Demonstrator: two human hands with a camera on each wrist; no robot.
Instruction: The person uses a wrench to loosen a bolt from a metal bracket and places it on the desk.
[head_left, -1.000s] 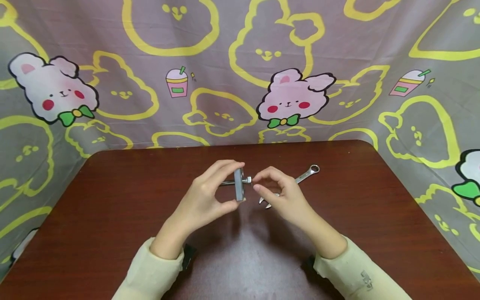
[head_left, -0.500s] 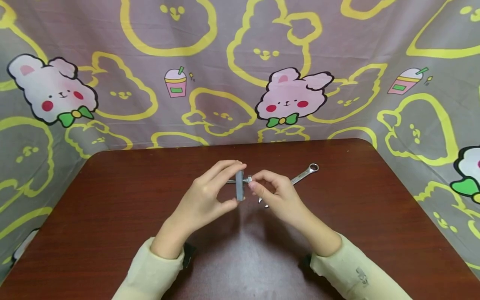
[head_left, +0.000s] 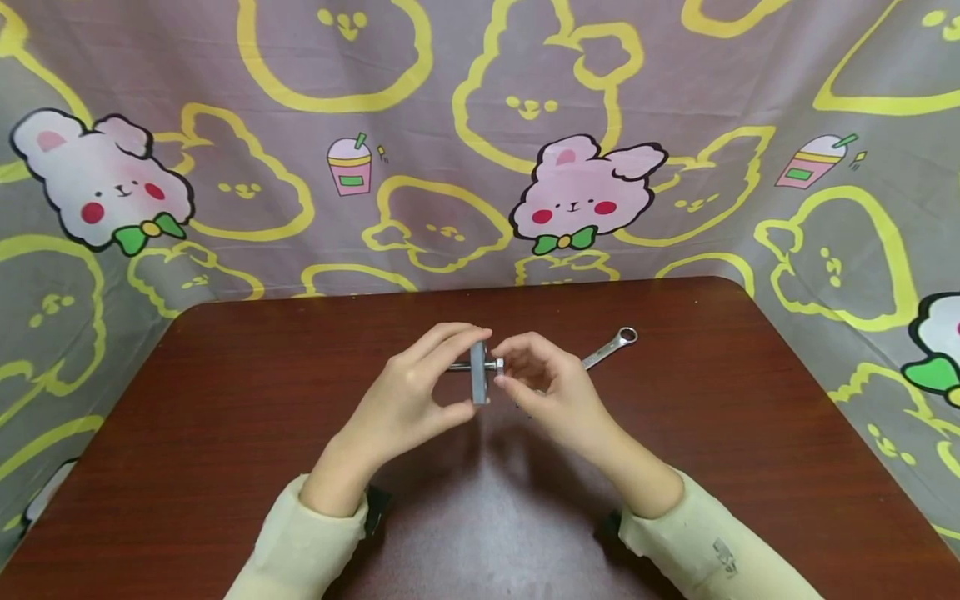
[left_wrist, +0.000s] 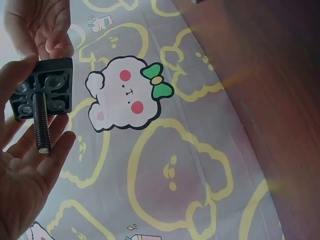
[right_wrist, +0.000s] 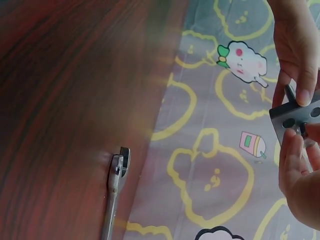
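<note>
My left hand point(head_left: 408, 379) holds a grey square plate point(head_left: 478, 372) on edge, fingers on its top edge and thumb on its bottom edge. A metal bolt point(head_left: 500, 367) passes through the plate's middle, its hex head on the right. In the left wrist view the threaded shank point(left_wrist: 41, 122) sticks out of the plate's dark, ribbed face point(left_wrist: 60, 82). My right hand point(head_left: 558, 379) has its curled fingers and thumb about the bolt head. The right wrist view shows the plate's other face point(right_wrist: 282, 112) with round holes; the right fingers partly hide the head.
A combination wrench point(head_left: 611, 347) lies on the brown table point(head_left: 262, 417) behind my right hand, which hides most of its open end. A patterned curtain point(head_left: 442, 150) stands along the table's back and sides.
My right fingers, at first just off the bolt head, moved left onto it and then parted a little around it. My left hand and the plate stayed almost still.
</note>
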